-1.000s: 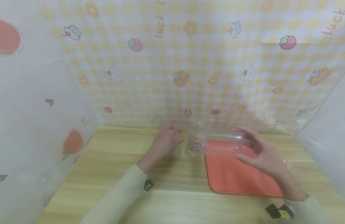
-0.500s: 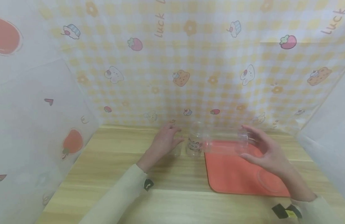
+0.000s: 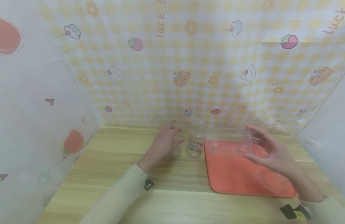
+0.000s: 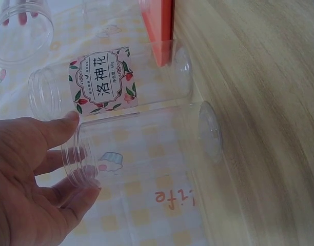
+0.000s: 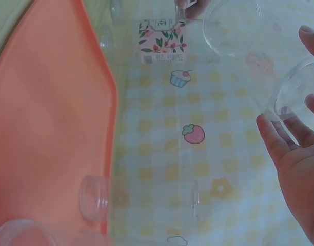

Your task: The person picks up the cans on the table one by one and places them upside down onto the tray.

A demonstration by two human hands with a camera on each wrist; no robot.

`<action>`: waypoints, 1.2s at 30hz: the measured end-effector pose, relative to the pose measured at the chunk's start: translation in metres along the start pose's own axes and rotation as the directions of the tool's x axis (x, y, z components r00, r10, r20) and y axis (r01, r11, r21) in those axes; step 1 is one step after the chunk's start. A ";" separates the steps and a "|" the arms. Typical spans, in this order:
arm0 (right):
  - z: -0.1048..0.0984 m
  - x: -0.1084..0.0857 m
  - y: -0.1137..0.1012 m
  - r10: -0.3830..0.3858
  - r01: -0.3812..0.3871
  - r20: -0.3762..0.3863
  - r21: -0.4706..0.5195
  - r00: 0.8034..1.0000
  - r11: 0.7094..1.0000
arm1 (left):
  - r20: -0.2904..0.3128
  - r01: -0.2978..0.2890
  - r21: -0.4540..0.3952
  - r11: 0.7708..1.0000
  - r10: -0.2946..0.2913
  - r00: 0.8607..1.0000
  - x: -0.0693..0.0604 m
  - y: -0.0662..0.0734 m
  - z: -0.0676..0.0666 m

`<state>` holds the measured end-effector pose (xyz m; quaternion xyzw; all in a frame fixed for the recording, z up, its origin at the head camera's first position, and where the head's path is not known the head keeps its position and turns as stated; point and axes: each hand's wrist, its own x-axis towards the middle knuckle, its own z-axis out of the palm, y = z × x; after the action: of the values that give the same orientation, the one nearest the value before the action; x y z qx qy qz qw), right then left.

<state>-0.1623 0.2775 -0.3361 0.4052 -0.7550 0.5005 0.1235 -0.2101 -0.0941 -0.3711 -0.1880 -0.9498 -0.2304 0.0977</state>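
Note:
My left hand (image 3: 167,140) holds the threaded neck of an upright clear plastic jar (image 4: 146,146) between thumb and fingers; that jar stands on the table. Right beside it stands another clear jar (image 3: 195,144) with a pink floral label (image 4: 103,79). In my right hand (image 3: 269,152), a third clear jar (image 3: 229,140) lies sideways in the air, its flat end between spread thumb and fingers. Its other end points left, close to the labelled jar, above the red tray's back part. The jar's see-through walls make its outline faint.
A red tray (image 3: 234,179) lies on the wooden table (image 3: 172,205), right of centre. More clear jars stand on it, one (image 5: 146,200) and part of another (image 5: 26,236) showing in the right wrist view. A yellow checked cloth (image 3: 200,62) hangs behind.
My right hand has moved right with the sideways jar, drawing its left end away from in front of the labelled jar. The left hand has stayed in place.

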 end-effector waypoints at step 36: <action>-0.031 -0.004 -0.012 0.047 -0.021 0.098 -0.243 0.994 0.970 | 0.021 0.033 0.001 0.999 -0.033 0.999 0.000 0.001 -0.002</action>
<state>-0.1575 0.3041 -0.3159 0.3995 -0.8224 0.3855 0.1240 -0.2093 -0.0943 -0.3691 -0.1748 -0.9538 -0.2296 0.0841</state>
